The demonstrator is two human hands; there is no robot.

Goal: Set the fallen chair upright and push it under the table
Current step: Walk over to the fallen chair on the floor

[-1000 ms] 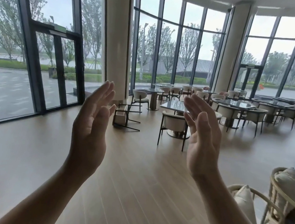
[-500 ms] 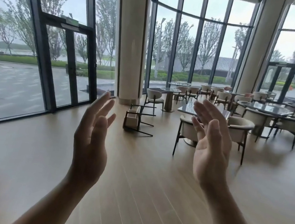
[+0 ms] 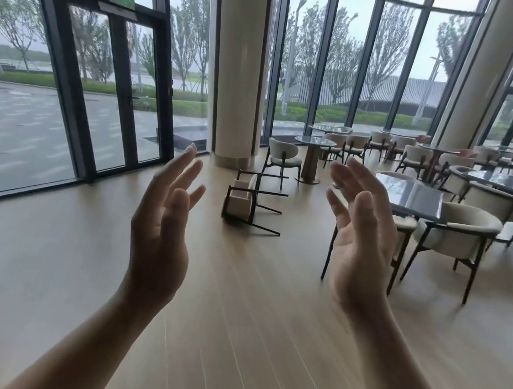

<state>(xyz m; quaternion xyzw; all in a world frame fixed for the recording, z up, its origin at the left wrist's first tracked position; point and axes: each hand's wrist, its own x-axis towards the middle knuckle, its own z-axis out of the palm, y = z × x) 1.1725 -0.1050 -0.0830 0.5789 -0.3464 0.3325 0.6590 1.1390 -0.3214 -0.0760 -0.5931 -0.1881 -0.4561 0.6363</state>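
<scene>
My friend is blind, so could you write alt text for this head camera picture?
Two bare, empty hands, left hand and right hand, are raised palms inward toward a fallen chair lying on its side on the wooden floor. Beyond it stand a round table, upright chairs and tall windows.

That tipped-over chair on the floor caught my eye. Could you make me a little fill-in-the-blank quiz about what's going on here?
1. The fallen chair lies on its side on the wooden ____.
2. The left hand and right hand are both open and hold ____.
3. The fallen chair's dark legs point toward the ____ side of the picture.
4. The small table behind the fallen chair has a ____ top.

Missing words: floor; nothing; right; round
</scene>
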